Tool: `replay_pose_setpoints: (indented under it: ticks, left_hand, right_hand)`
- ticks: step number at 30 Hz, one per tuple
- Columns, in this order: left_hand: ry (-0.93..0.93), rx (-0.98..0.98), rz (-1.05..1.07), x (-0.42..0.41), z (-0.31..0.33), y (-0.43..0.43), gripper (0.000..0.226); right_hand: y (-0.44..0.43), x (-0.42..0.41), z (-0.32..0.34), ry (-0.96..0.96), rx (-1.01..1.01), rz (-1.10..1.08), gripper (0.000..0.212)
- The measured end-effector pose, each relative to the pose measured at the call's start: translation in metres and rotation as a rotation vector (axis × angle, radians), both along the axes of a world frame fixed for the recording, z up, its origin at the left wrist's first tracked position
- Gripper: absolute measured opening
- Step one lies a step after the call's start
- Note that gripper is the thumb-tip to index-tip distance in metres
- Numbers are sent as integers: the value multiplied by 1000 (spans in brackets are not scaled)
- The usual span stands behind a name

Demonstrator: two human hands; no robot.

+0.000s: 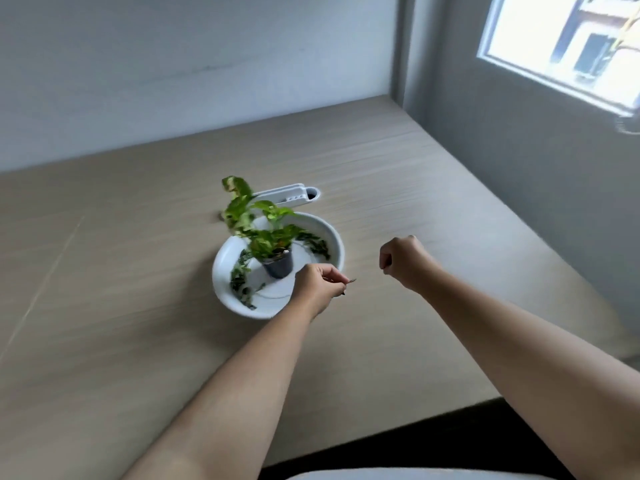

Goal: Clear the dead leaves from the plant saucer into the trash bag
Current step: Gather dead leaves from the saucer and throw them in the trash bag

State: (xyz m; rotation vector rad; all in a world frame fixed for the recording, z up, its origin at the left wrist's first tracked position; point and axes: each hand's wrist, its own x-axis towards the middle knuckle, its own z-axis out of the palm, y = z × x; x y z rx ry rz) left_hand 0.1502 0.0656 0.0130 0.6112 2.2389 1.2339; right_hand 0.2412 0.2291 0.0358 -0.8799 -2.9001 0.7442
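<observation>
On the counter [138, 271] a white saucer [334, 237] holds a small dark pot [278, 266] with a green plant [258, 223], and dead leaves [242, 282] lie scattered along the saucer's left and far-right inner edge. The left hand [318, 289] hovers over the saucer's near-right rim, its grip pinching a small leaf bit [351, 280]. The right hand [405, 261], to the right of the saucer and apart from it, is curled into a loose fist.

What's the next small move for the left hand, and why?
Probably carry the pinched leaf scrap away to the trash bag, which isn't in view. The left hand is closed at the saucer rim; more leaves remain inside.
</observation>
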Motion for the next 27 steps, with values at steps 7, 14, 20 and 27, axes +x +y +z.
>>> replay_pose_setpoints:
  ticks: [7,14,20,27]
  left_hand:
    - [29,-35,-396,191,20,138,17]
    - [215,-97,-935,394,-2,245,17]
    - [253,-290,-1259,497,-72,268,14]
    - [258,-492,-1335,530,-156,309,18]
  right_hand:
    - [96,249,16,-40,8,-388,18]
    - [119,488,-17,-58,-123,-884,14]
    - [91,588,-91,-103,-310,-1159,12]
    - [90,609,-180,-75,-428,-1276,11]
